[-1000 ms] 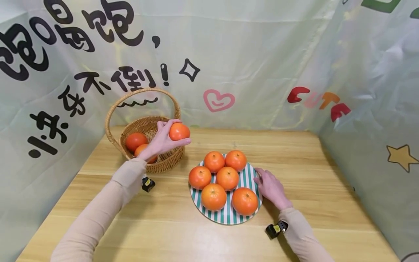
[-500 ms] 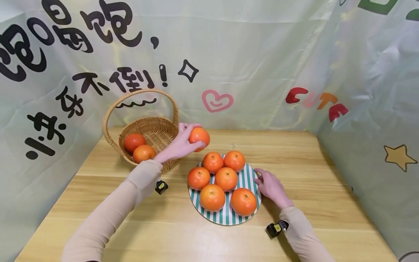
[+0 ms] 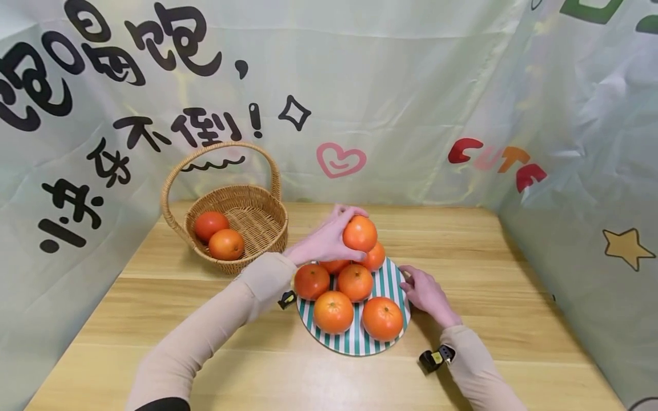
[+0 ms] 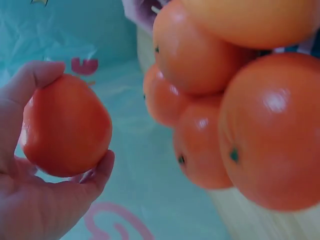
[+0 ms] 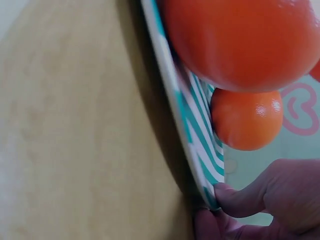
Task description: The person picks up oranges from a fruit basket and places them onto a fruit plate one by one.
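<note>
My left hand (image 3: pixel 325 240) grips an orange (image 3: pixel 360 233) between thumb and fingers, above the back of a round plate. In the left wrist view this orange (image 4: pixel 67 126) is apart from the other fruit. The plate (image 3: pixel 381 281) has green and white stripes and bears several more oranges, among them one at the front right (image 3: pixel 382 318). Two at the back are partly hidden by my left hand and its fruit. At the plate's right edge is my right hand (image 3: pixel 425 294). The right wrist view shows its thumb (image 5: pixel 237 200) over the rim and fingers below, pinching it.
A wicker basket (image 3: pixel 233 197) with a tall handle stands at the back left, holding a red-orange fruit (image 3: pixel 211 226) and an orange one (image 3: pixel 226 244). Printed fabric (image 3: pixel 411 85) encloses the wooden table (image 3: pixel 247 354) at the back and sides.
My left hand has carried the orange rightward from beside the basket to above the back of the plate. The right hand stays at the plate's rim.
</note>
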### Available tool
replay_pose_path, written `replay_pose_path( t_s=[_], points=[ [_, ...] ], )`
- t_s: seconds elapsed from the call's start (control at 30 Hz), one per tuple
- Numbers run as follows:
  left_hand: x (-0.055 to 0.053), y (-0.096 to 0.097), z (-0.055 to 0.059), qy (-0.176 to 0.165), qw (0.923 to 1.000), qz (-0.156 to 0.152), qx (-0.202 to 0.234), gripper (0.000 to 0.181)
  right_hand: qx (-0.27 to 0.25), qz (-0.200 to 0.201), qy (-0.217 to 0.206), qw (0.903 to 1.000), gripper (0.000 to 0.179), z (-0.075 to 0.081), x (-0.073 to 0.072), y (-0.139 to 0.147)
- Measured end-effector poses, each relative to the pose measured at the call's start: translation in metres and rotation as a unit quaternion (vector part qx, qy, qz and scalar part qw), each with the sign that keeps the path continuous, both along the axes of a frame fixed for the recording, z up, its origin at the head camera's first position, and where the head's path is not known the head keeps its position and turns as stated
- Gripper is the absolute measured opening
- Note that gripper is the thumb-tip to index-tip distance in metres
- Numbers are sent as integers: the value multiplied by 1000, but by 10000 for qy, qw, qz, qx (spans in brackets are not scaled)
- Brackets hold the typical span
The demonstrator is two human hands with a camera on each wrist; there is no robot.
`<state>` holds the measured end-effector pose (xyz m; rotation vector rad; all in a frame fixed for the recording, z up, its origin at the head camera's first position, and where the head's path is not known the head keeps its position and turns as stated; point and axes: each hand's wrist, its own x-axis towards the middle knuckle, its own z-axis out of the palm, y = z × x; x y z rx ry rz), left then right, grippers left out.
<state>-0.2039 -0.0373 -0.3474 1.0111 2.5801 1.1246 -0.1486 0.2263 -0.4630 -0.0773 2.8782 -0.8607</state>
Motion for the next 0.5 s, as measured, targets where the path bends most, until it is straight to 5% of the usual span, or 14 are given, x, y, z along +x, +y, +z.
replay_pose_path(
  t_s=[0.2, 0.5],
  points=[
    [3, 19, -4, 133, 9971, -637, -399, 75, -157, 51, -37, 9999, 46, 2, -1, 1],
    [8, 34, -9, -56, 9920, -770, -999, 79, -150, 57, 16, 9999, 46, 1, -2, 2]
  ],
)
